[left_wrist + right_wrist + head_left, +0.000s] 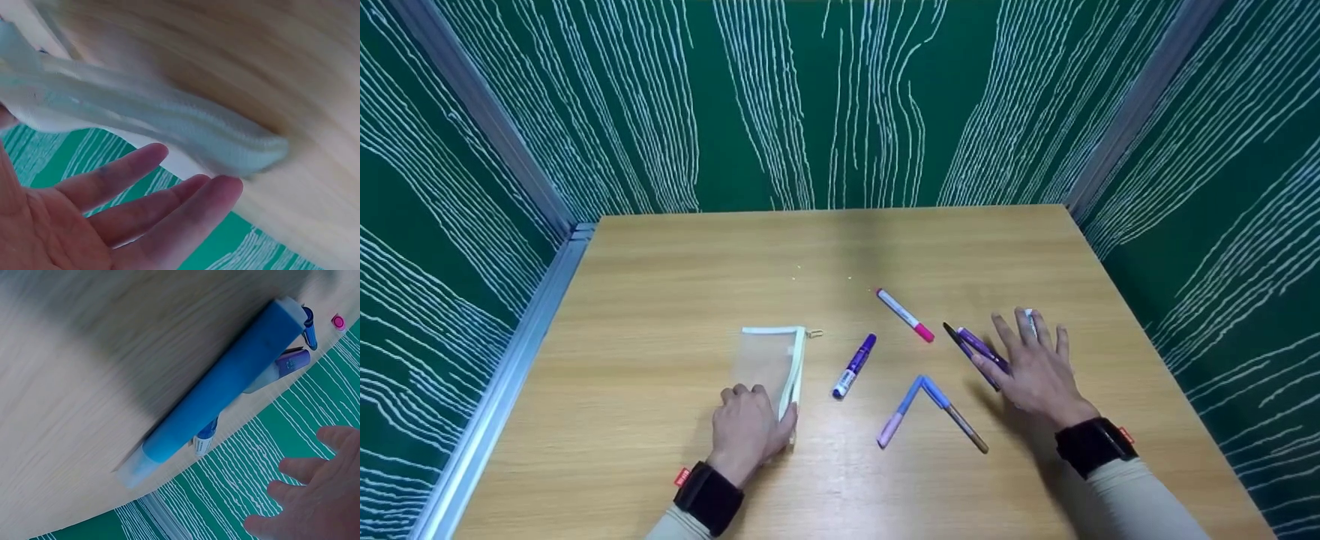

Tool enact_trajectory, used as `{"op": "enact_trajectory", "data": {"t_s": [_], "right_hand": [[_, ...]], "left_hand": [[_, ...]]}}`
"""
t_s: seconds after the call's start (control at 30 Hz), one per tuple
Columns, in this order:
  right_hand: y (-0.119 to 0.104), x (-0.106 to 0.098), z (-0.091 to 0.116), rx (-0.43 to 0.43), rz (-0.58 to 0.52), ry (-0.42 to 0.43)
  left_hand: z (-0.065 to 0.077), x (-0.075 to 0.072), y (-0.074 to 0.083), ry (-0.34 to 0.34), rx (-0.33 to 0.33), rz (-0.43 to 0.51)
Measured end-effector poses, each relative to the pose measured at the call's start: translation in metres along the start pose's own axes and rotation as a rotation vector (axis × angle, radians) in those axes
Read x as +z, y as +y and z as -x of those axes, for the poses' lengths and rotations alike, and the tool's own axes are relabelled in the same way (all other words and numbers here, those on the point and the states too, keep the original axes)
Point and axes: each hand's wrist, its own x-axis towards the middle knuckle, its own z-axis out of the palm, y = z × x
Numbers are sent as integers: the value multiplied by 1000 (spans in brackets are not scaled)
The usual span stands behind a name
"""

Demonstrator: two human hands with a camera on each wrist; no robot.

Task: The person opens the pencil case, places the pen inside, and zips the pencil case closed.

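Observation:
In the head view my left hand (750,435) rests on a sheer zip pouch (765,360) with pale mint edging. Its thumb lies along the pouch's right edge. The left wrist view has fairly straight, separated fingers (191,219) beside the pouch (197,126). My right hand (1039,375) is spread low over the table at the right. Next to its thumb lie a purple marker (979,345) and a dark slim pen (956,341). A small white thing (1030,322) shows between its fingers; its kind is hidden. A large blue pen (225,382) looms in the right wrist view, away from the fingers.
Between the hands lie a purple-and-white marker (855,367), a pink-capped marker (904,315), a blue-and-lilac pen (900,416) and a blue-and-brown pen (956,416). Green walls (870,112) with white lines enclose the wooden table (675,277).

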Motion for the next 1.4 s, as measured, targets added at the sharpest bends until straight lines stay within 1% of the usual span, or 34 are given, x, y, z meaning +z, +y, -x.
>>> {"op": "enact_trajectory", "data": {"t_s": [0.1, 0.27, 0.37, 0.5, 0.6, 0.7, 0.83, 1.0, 1.1, 1.23, 1.4], "right_hand": [[0, 0, 0, 8, 6, -3], [-1, 1, 0, 5, -1, 0], [-1, 2, 0, 0, -1, 8], [-1, 2, 0, -3, -18, 5], [-1, 2, 0, -3, -35, -2], [-2, 2, 1, 2, -38, -6], [-4, 3, 1, 4, -41, -14], [-7, 3, 2, 3, -53, -24], [-9, 4, 1, 1, -63, -28], [-13, 4, 1, -3, -64, -31], [-18, 4, 2, -19, -61, -19]], "left_hand": [[0, 0, 3, 33, 19, 23], [1, 0, 7, 41, 31, 55], [2, 1, 9, 62, 39, 83], [4, 2, 9, 129, 58, 126], [5, 4, 9, 177, 76, 141], [5, 5, 9, 196, 88, 153], [7, 6, 10, 203, 95, 164], [8, 6, 12, 213, 88, 181], [8, 7, 13, 219, 83, 177], [8, 8, 13, 213, 76, 162], [8, 9, 13, 199, 65, 169]]}}
